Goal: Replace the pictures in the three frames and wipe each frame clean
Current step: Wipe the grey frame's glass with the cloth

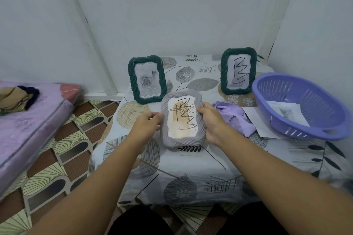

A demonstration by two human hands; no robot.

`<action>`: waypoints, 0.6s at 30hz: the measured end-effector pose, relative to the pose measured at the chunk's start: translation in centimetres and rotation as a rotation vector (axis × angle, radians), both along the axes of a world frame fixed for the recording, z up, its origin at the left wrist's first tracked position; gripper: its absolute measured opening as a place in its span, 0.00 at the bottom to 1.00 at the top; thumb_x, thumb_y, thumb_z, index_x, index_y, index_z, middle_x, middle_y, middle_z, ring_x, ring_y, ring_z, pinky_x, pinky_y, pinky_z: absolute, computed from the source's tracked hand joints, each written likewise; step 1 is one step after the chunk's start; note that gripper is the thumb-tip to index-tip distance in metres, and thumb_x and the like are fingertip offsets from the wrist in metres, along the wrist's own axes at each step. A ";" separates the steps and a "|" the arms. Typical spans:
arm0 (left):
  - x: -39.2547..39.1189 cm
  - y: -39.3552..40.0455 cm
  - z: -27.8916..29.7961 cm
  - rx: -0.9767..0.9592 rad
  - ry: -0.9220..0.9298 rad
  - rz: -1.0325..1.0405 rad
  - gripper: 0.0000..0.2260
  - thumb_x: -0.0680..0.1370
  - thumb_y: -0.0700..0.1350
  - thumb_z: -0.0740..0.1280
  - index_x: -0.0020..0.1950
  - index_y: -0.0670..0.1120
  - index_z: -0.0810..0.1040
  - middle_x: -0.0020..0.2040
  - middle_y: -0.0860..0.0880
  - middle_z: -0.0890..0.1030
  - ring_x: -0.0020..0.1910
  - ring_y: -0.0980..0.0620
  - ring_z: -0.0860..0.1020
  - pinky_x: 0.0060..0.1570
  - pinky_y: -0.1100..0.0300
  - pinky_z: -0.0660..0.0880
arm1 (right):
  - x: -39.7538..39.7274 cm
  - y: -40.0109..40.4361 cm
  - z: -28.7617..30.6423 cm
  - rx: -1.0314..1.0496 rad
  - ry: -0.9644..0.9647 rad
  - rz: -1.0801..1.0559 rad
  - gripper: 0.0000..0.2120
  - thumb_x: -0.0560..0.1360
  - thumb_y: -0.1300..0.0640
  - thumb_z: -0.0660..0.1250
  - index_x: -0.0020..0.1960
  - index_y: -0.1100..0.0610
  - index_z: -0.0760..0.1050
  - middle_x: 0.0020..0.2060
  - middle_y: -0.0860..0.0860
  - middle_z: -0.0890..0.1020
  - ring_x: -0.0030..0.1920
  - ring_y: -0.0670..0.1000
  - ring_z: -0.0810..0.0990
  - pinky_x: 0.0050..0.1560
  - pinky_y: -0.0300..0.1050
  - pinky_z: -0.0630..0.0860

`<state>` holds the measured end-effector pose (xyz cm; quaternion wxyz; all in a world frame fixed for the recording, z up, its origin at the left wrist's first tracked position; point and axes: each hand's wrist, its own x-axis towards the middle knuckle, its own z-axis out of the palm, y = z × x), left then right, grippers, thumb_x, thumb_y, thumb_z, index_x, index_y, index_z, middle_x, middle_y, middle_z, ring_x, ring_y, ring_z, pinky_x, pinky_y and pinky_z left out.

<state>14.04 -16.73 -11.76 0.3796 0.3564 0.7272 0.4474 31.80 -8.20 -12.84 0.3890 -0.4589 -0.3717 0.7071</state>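
A grey rope-edged frame [183, 139] sits tilted at the middle of the table, its glass scribbled with black marker over a beige picture. My left hand [148, 125] grips its left edge and my right hand [211, 120] grips its right edge. Behind it stand two dark green frames: the left one [146, 79] shows a rose picture, the right one [238, 70] has black scribble on its glass. A purple cloth [236, 118] lies crumpled just right of my right hand. Loose sheets of paper [257, 122] lie by it.
A purple plastic basket [298, 128] at the table's right holds a printed picture [288, 112]. The table wears a leaf-patterned cloth [191, 173]. A purple mattress [28, 128] with bundled fabric lies on the floor at left. White walls close in behind.
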 end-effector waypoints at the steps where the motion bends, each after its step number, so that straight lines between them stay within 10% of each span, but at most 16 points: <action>1: -0.1 0.2 -0.1 -0.021 -0.065 -0.020 0.09 0.83 0.50 0.66 0.59 0.47 0.81 0.51 0.51 0.84 0.43 0.54 0.80 0.44 0.59 0.73 | 0.2 0.0 -0.1 -0.005 -0.013 0.005 0.13 0.85 0.62 0.55 0.64 0.59 0.75 0.52 0.60 0.85 0.47 0.59 0.86 0.44 0.55 0.84; 9: -0.1 1.8 -1.9 -0.087 -0.192 0.018 0.07 0.78 0.42 0.74 0.54 0.42 0.79 0.30 0.50 0.75 0.26 0.55 0.69 0.29 0.62 0.69 | 1.0 0.7 -1.6 0.233 -0.517 0.088 0.13 0.77 0.51 0.61 0.59 0.51 0.77 0.54 0.54 0.84 0.57 0.58 0.82 0.64 0.62 0.77; 12: 0.2 1.9 -2.1 -0.110 -0.073 0.013 0.07 0.78 0.43 0.74 0.47 0.43 0.78 0.33 0.48 0.77 0.29 0.53 0.71 0.31 0.59 0.70 | 1.9 1.0 -1.4 0.486 -0.890 0.136 0.22 0.80 0.53 0.63 0.73 0.56 0.71 0.65 0.57 0.78 0.66 0.57 0.75 0.68 0.55 0.71; 18: 0.5 2.3 -1.7 -0.207 0.341 -0.040 0.14 0.75 0.50 0.76 0.46 0.38 0.82 0.41 0.43 0.85 0.42 0.44 0.83 0.48 0.51 0.79 | 4.7 1.7 -0.8 0.865 -1.193 0.087 0.18 0.80 0.56 0.64 0.69 0.55 0.73 0.61 0.57 0.75 0.61 0.59 0.74 0.59 0.53 0.72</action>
